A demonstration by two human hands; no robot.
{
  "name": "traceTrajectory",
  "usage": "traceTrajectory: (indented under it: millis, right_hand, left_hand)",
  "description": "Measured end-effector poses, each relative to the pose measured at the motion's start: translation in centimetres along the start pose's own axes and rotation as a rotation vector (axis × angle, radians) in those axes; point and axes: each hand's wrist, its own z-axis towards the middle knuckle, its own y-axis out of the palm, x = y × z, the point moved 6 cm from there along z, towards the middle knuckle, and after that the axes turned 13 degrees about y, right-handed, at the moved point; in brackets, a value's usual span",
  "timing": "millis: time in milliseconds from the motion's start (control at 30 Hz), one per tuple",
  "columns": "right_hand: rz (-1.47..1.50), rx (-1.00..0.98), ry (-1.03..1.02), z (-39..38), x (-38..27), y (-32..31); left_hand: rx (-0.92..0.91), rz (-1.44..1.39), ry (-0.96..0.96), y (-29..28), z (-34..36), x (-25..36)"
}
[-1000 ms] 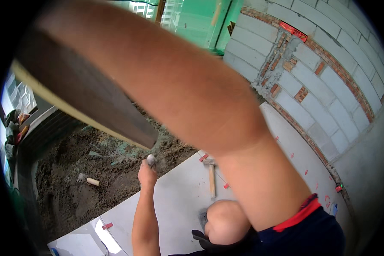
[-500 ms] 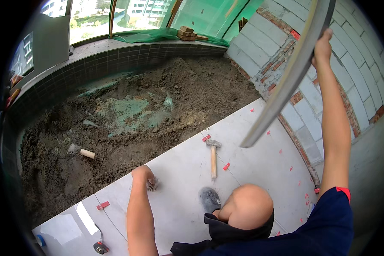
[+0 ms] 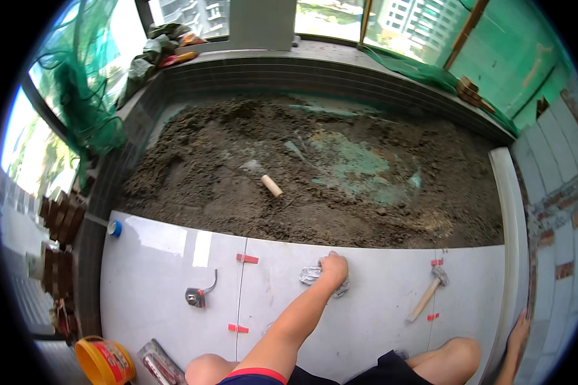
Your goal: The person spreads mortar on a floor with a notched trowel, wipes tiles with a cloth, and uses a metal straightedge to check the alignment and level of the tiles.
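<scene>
My left hand (image 3: 332, 265) is closed on a crumpled grey cloth (image 3: 311, 275), which lies against the pale floor tiles (image 3: 366, 308) near their far edge. At the right, a long grey straightedge (image 3: 511, 224) runs along the block wall, reaching from the mortar down beside the tiles. My right hand (image 3: 519, 333) grips its right side near the lower end; part of the fingers is hidden. Between the hands, a hammer (image 3: 421, 303) with a wooden handle rests on the tiles. Left of the cloth is a black and red tape measure (image 3: 196, 297) with its tape drawn out a little.
Rough dark mortar (image 3: 225, 208) fills the area beyond the tiles; a wooden-handled trowel (image 3: 271, 186) lies in it. Red wedges (image 3: 247, 258) sit at the tile joints. A blue tape roll (image 3: 113, 228), a yellow bucket (image 3: 103, 362) and a flat grey-red tool (image 3: 159, 362) are at left.
The straightedge, raised in my right hand before, is now lowered along the right wall. My left hand keeps the cloth on the tiles. The view has turned left, bringing in the bucket.
</scene>
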Motion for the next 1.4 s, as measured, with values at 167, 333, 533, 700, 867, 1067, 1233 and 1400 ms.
traceTrajectory:
  millis: [167, 333, 533, 700, 867, 1067, 1233, 1400]
  right_hand:
    - [-0.181, -0.253, 0.32, 11.0, 22.1, 11.1]
    - [0.365, -0.238, 0.321, 5.0, 24.3, 20.4]
    - [0.117, -0.129, 0.449, 4.1, 24.5, 16.7]
    - [0.119, -0.24, 0.547, 3.0, 27.6, 18.5]
    - [0.21, -0.351, 0.597, 1.0, 39.0, 22.2]
    - [0.297, -0.402, 0.65, -0.7, 40.4, 25.5]
    - [0.231, -0.484, 0.794, -1.1, 41.3, 24.8]
    - [0.205, -0.542, 0.909, -0.2, 39.4, 23.6]
  left_hand:
    - [0.2, -0.038, -0.009, -0.7, -1.6, -0.3]
    - [0.101, 0.409, 0.035, 4.0, -3.2, -4.4]
    - [-0.53, 0.53, 0.022, 1.2, -6.1, -3.6]
    - [-0.55, 0.39, 0.088, -6.2, 0.4, 4.8]
    - [-0.655, 0.319, 0.417, -4.5, 9.0, 26.6]
    - [-0.924, 0.614, 0.595, -2.1, 12.6, 38.0]
    - [-0.803, 1.046, 0.57, -8.4, 13.9, 41.0]
    - [-0.556, 1.147, 0.53, -22.0, 12.9, 43.0]
